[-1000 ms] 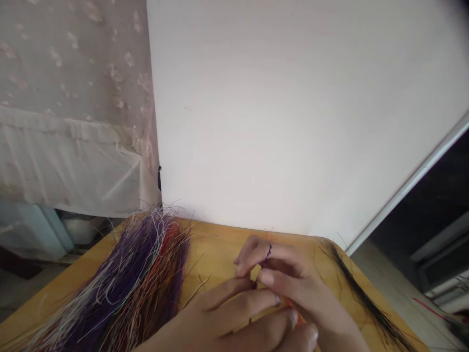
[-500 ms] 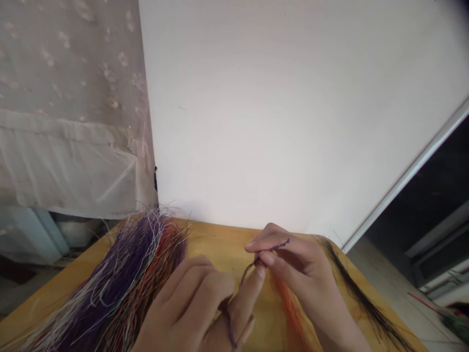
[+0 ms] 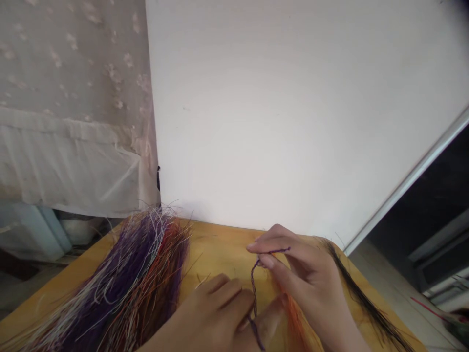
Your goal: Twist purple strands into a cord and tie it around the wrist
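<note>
A thin dark purple braided cord (image 3: 253, 287) runs between my two hands above the yellow tabletop. My right hand (image 3: 304, 271) pinches its upper part between thumb and forefinger, and a short end sticks out to the right across the fingers. Lower down, my left hand (image 3: 223, 313) is closed around the cord with curled fingers, and one finger stretches toward the right hand. The cord's other end hangs below the left hand, toward the bottom edge. Orange strands (image 3: 297, 320) lie on the table behind and under my right hand.
A thick bundle of purple, white, red and brown strands (image 3: 135, 274) covers the left of the yellow table (image 3: 216, 239). Black strands (image 3: 361, 296) lie along the right edge. A white panel (image 3: 256, 122) stands behind the table, and a patterned curtain (image 3: 73, 63) hangs at left.
My left hand has moved right and down, and its extended finger has let go of the cord near the right fingertips. More cord shows between the hands. My right hand keeps its pinch.
</note>
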### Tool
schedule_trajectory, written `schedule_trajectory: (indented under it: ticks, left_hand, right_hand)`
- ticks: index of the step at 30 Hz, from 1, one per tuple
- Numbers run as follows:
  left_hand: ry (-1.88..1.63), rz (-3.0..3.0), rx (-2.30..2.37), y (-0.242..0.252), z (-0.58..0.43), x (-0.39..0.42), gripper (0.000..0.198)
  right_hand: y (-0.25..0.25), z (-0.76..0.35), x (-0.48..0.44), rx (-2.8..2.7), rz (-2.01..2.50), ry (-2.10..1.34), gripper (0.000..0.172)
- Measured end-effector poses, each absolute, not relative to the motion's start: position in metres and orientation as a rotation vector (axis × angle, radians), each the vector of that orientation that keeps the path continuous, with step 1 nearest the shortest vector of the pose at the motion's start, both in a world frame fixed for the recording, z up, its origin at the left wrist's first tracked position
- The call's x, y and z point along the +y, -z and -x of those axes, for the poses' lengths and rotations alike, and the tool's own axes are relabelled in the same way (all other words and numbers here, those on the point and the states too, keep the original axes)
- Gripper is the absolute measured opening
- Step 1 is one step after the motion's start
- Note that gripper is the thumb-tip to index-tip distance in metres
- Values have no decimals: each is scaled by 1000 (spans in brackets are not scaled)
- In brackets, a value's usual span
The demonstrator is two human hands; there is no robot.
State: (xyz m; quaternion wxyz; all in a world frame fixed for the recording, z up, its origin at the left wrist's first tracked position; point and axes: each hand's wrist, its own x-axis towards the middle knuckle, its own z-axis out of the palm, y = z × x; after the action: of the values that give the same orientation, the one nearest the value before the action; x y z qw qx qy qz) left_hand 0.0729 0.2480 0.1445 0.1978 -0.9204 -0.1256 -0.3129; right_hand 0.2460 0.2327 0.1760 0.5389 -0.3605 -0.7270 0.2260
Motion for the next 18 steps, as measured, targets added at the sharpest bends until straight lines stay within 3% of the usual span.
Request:
schedule_trajectory:
  ticks: [10,18]
  left_hand:
    - [597,2868,-491,-121,-79,249,16]
    - [507,2924,-637,-133,-77,251,59]
  right_hand:
    - [-176,-241,225,-1852,778,-550,22]
    - [-177,-247,226,-1708,890,-543,32]
